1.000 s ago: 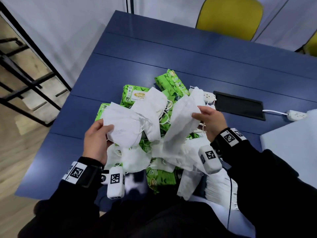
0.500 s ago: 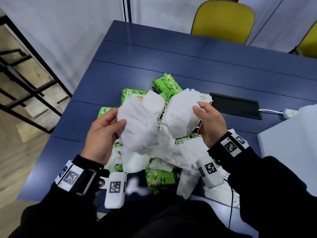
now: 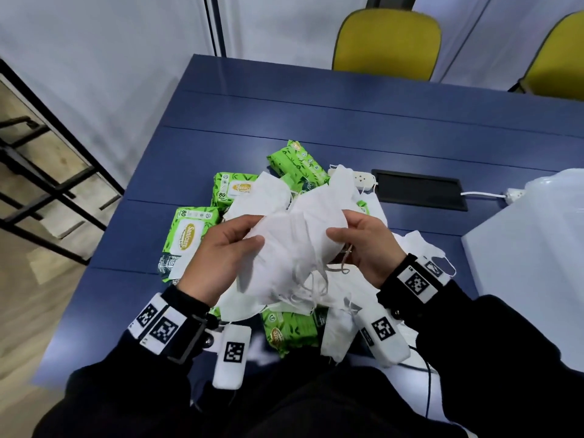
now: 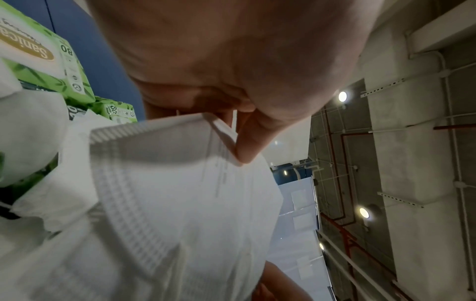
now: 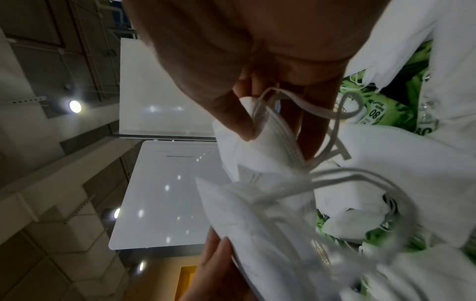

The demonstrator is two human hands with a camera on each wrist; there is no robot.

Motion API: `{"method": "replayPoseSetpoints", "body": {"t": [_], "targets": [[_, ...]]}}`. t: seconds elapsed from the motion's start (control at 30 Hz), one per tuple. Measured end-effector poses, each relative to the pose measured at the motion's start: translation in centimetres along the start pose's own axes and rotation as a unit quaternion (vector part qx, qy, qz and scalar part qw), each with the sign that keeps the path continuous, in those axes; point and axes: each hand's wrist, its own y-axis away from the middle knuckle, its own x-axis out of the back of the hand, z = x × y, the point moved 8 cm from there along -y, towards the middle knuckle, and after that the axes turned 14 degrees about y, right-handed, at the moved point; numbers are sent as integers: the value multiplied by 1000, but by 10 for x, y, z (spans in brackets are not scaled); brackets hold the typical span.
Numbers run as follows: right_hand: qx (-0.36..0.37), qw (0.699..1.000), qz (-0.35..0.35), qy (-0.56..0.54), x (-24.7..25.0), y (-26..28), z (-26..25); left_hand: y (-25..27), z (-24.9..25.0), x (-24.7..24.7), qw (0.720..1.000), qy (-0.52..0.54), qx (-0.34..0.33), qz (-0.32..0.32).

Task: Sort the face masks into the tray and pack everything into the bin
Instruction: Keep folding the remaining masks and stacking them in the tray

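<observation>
Both hands hold a bunch of white folded face masks (image 3: 292,245) above a pile on the blue table (image 3: 347,131). My left hand (image 3: 227,257) grips the bunch's left side between thumb and fingers; the left wrist view shows the thumb pressed on a ribbed mask (image 4: 165,183). My right hand (image 3: 360,238) pinches the right edge of the masks (image 5: 270,142), with ear loops (image 5: 342,114) dangling. More white masks (image 3: 417,248) lie under and around the hands, mixed with green wet-wipe packs (image 3: 189,235). No tray shows clearly.
A white bin or box (image 3: 531,257) with a plastic bag stands at the table's right edge. A black cable hatch (image 3: 417,189) and white power strips (image 3: 363,178) lie behind the pile. Two yellow chairs (image 3: 388,42) stand at the far side. The table's left edge drops to wooden floor.
The hands, each holding masks apart a second ago, came together. The separate masks are now stacked into one bunch held between both hands.
</observation>
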Motion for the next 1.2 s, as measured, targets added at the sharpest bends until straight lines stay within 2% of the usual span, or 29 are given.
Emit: {"method": "replayPoseSetpoints", "body": {"t": [0.2, 0.3, 0.37, 0.47, 0.53, 0.57, 0.67, 0.77, 0.87, 1.0, 1.13, 1.2], "targets": [[-31, 999, 15, -38, -14, 11, 21, 3, -8, -25, 997, 70, -4, -35], [-35, 996, 27, -82, -22, 15, 28, 1, -13, -28, 996, -41, -74, 31], [-28, 994, 16, -104, -28, 20, 28, 0, -21, -24, 990, -76, -90, 81], [-44, 994, 19, -101, -30, 27, 30, -3, -37, -23, 995, -14, -48, 81], [-54, 991, 12, -125, -30, 30, 34, -2, -38, -22, 996, -5, -53, 75], [-35, 993, -9, -109, -32, 31, 32, -1, -38, -20, 995, -11, -64, 81], [36, 997, -58, 45, -31, 36, 29, 0, -37, -10, 991, -18, -82, 106], [-1, 994, -45, 95, -18, 34, 35, -1, -39, 1, 990, -62, -84, 99], [-60, 996, -34, 64, -1, 30, 40, 2, -47, 11, 983, -132, -86, 96], [-119, 992, -16, -41, 12, 26, 50, 8, -63, 25, 986, -103, -45, 124], [-131, 971, -13, -199, 1, 26, 54, 10, -65, 22, 988, -97, -46, 108], [-142, 962, -19, -232, -8, 29, 55, 11, -65, 15, 992, -74, -45, 91]]}}
